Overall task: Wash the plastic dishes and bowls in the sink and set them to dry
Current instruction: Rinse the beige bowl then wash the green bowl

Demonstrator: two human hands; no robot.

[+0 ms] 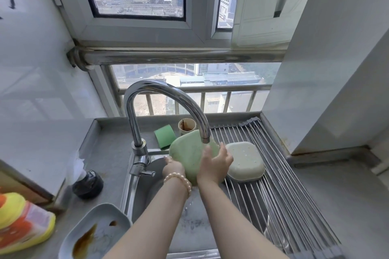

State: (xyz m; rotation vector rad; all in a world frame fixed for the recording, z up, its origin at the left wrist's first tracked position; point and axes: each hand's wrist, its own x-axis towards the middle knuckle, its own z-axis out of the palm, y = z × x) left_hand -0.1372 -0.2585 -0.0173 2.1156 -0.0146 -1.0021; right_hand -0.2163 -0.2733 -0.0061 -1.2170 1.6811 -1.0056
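Presently, both forearms extend over the sink [189,225]. Left hand [173,166] grips the green dish [190,153] by its lower edge, tilted under the faucet [168,99]; right hand [216,162] lies open, fingers flat against it. A pale bowl [245,162] sits inverted on the drying rack [273,185]. A stained grey plate [94,235] rests on the steel counter [109,153]. No legible writing.

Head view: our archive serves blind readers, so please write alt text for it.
Two hands hold a green dish under the tap over the sink: left hand grips its edge, right hand lies on its back. A pale dish lies upturned on the rack; a stained tray waits at left.
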